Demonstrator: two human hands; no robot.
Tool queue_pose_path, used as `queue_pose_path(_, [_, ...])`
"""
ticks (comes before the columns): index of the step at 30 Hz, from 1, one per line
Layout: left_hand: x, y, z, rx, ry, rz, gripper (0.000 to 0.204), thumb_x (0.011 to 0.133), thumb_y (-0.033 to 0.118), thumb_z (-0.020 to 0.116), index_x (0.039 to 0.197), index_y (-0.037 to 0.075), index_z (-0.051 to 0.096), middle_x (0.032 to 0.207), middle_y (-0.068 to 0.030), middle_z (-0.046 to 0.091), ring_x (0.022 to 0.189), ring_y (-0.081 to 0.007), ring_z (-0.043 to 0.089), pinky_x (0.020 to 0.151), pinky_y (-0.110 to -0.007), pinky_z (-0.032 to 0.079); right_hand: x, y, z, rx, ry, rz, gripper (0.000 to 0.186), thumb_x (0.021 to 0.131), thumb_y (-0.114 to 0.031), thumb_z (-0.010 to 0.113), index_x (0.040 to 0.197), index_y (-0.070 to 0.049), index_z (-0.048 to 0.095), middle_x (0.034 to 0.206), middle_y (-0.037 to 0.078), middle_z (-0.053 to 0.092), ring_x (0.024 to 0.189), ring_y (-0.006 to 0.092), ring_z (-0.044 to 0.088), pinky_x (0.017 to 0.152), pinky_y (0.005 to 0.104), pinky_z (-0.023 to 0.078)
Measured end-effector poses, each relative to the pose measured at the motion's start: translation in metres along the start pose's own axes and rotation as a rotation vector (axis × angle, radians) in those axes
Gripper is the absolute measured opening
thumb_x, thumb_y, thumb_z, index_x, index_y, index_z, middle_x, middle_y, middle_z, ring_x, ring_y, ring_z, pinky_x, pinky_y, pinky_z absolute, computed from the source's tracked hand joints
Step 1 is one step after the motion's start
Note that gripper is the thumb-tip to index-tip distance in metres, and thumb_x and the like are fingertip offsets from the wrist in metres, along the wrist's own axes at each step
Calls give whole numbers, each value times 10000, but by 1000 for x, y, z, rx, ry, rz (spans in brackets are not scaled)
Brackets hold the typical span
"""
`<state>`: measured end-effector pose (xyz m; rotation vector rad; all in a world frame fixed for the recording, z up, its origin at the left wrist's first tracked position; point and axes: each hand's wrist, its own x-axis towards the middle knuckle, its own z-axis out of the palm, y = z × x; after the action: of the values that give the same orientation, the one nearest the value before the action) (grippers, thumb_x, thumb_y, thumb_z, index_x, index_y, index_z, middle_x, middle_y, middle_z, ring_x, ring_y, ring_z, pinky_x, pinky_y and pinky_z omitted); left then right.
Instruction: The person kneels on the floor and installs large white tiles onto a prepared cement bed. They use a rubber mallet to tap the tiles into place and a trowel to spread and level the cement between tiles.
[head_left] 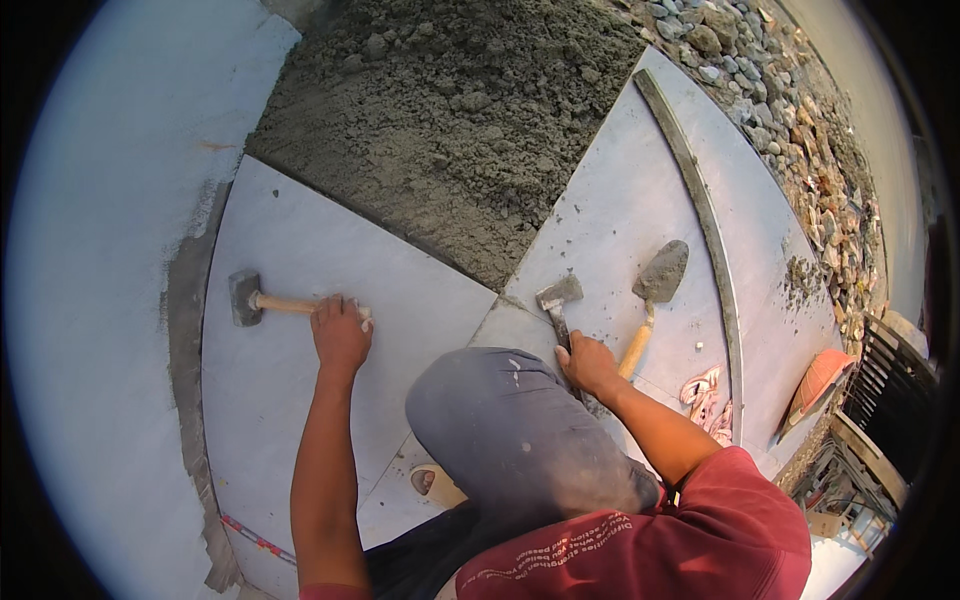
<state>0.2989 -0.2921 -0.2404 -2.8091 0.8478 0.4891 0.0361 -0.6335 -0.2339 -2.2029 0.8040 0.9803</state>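
My left hand (342, 332) is closed around the wooden handle of a mallet (244, 298), whose dark, blocky head lies over the pale left tile (300, 400). To the right, my right hand (589, 362) grips a short hand tool (559, 294) with a dark handle and a wide, cement-smeared head, seemingly a hatchet or scraper. Just beyond that hand a pointing trowel (661, 274) with a wooden handle lies on the right tile, its blade coated in grey mortar. My bent knee hides part of the tiles between my hands.
A bed of rough grey mortar (450, 120) fills the gap between tiles ahead. A long straightedge bar (690, 165) lies across the right tile, near a crumpled pinkish cloth (704, 396) and an orange hard-hat-like object (820, 385). Rubble (790, 120) borders the far right.
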Motion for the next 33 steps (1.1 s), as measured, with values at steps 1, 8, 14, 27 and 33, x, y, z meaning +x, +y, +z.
queue_pose_path(1, [3,7,-11,41,-91,-65,513,819,353,766,1171,4,632,1211,-186,560,1216,-368,492,1074,-463,360,0,2,3,-2,-42,33,461,923,-403,617,1037,43,576,951,288,680,912,474,661,826,519,526])
queue_pose_path(8, [-19,119,-2,-267,-229,-115,473,785,442,789,925,27,610,993,-130,519,994,-329,523,924,-465,405,-26,46,15,-71,-174,48,455,898,-372,631,1031,63,608,898,318,677,890,485,664,798,532,531])
queue_pose_path(14, [-22,236,27,-318,172,-341,867,913,509,597,1450,-108,308,1512,-337,254,1433,-490,206,1166,-588,168,-43,53,17,-96,-316,106,409,895,-358,651,1056,17,628,987,265,681,973,437,655,862,497,516])
queue_pose_path(27, [-28,258,30,-533,70,405,797,946,422,554,1475,-120,308,1561,-321,256,1460,-462,234,1208,-538,139,-97,69,48,-31,-255,135,398,892,-348,656,1058,12,625,998,255,673,986,427,646,868,490,510])
queue_pose_path(33, [-36,260,24,-501,-11,221,808,940,428,551,1489,-105,293,1562,-303,268,1466,-444,231,1210,-521,148,-126,72,55,-2,-218,156,394,891,-344,659,1059,10,624,1003,250,669,991,423,642,871,487,507])
